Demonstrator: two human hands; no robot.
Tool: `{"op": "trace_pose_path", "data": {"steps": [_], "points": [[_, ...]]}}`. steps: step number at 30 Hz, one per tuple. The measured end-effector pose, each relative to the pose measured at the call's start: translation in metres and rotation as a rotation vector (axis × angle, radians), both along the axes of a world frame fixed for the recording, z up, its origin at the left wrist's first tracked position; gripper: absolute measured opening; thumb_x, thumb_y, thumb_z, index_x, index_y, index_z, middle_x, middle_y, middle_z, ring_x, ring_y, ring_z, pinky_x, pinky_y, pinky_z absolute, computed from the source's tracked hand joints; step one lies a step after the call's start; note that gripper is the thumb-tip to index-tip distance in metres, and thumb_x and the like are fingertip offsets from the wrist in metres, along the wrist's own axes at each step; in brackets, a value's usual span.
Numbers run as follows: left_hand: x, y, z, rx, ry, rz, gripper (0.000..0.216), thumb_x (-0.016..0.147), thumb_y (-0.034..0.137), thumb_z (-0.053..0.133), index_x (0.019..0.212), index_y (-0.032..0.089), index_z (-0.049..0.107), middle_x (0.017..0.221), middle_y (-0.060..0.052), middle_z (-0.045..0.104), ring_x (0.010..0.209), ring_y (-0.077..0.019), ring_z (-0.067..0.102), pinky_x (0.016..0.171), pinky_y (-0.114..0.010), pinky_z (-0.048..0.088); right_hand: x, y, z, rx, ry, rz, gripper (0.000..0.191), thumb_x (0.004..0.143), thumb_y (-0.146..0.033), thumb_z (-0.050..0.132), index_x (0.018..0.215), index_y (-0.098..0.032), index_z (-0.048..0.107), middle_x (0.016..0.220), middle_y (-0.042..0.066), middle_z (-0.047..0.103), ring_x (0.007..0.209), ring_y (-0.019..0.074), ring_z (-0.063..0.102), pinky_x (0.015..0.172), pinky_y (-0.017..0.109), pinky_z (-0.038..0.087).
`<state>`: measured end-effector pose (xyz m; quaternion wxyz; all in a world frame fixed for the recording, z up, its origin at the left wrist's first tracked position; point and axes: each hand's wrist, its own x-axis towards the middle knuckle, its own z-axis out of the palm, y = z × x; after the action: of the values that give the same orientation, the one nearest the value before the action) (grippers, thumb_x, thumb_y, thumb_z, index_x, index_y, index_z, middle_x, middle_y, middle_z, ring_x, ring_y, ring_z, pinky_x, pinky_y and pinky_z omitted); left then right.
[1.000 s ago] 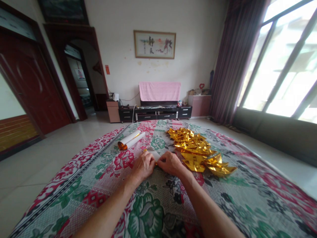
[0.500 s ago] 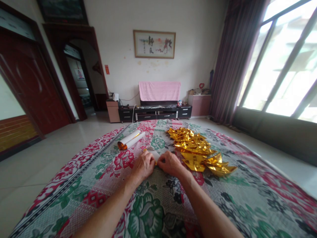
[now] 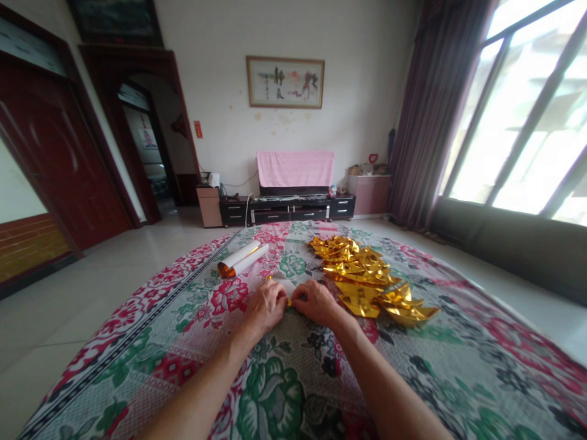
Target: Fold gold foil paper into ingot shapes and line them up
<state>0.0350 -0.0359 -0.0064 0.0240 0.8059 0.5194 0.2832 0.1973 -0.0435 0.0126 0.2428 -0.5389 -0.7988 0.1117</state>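
Left hand [image 3: 266, 304] and right hand [image 3: 315, 300] pinch the near edge of a pale sheet [image 3: 286, 283] (gold shows there), between them on the counter [image 3: 270, 397]. Folding appears in hand; the next move likely calls for even finger pressure.

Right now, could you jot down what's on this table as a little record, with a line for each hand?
Left hand: fingers of the left hand curled at the white-and-gold sheet
Right hand: the right hand, fingertips pinched at the same sheet, facing the left
Sheet: mostly white, gold showing between the hands; partly hidden
Beyond the left hand: rolled paper, white outside, gold inside
Beside the right hand: heap of shiny gold folded pieces
Underneath: flowered tablecloth in red, green, black and pale grey
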Motion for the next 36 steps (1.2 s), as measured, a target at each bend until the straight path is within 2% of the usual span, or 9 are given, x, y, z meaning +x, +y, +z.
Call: {"op": "trace_pose_path", "data": {"steps": [8,12,19,25,36], "points": [[-0.006,0.005,0.002,-0.084,-0.077,-0.069,0.017,0.078,0.018,0.05,0.074,0.018,0.066,0.08,-0.004,0.06,0.078,-0.015,0.056,0.075,-0.026,0.044,-0.001,-0.001,-0.001,-0.012,0.028,0.065,0.023,0.075,-0.026,0.05,0.081,-0.027,0.072,0.083,0.0,0.068,0.082,0.0141,0.059,0.074,0.021,0.04],[-0.011,0.008,0.005,-0.126,-0.104,-0.12,0.024,0.078,0.012,0.045,0.082,0.017,0.069,0.087,-0.006,0.064,0.085,-0.0153,0.058,0.081,-0.026,0.045,-0.001,0.001,-0.001,-0.012,0.017,0.058,0.024,0.075,-0.026,0.049,0.078,-0.025,0.073,0.078,-0.001,0.069,0.075,0.0131,0.06,0.067,0.02,0.039],[-0.012,0.009,0.005,-0.111,-0.143,-0.08,0.027,0.075,0.009,0.046,0.087,0.018,0.068,0.089,-0.004,0.066,0.085,-0.0146,0.061,0.081,-0.025,0.047,-0.002,0.001,0.001,-0.03,0.01,0.068,0.024,0.073,-0.025,0.049,0.078,-0.024,0.073,0.07,-0.001,0.069,0.067,0.0117,0.059,0.059,0.019,0.037],[-0.011,0.009,0.002,-0.093,-0.128,-0.076,0.02,0.077,0.016,0.05,0.088,0.018,0.067,0.087,-0.005,0.064,0.083,-0.0151,0.06,0.077,-0.026,0.047,-0.001,0.003,-0.001,-0.02,0.02,0.077,0.024,0.074,-0.026,0.05,0.079,-0.026,0.073,0.077,-0.001,0.07,0.072,0.0127,0.06,0.064,0.019,0.039],[-0.008,0.008,0.0,-0.092,-0.073,-0.045,0.021,0.075,0.014,0.05,0.089,0.02,0.064,0.087,-0.003,0.061,0.082,-0.0152,0.057,0.078,-0.027,0.046,0.001,0.004,-0.003,-0.028,0.005,0.108,0.023,0.076,-0.026,0.051,0.086,-0.029,0.072,0.086,-0.001,0.068,0.085,0.0147,0.058,0.074,0.021,0.039]]}}
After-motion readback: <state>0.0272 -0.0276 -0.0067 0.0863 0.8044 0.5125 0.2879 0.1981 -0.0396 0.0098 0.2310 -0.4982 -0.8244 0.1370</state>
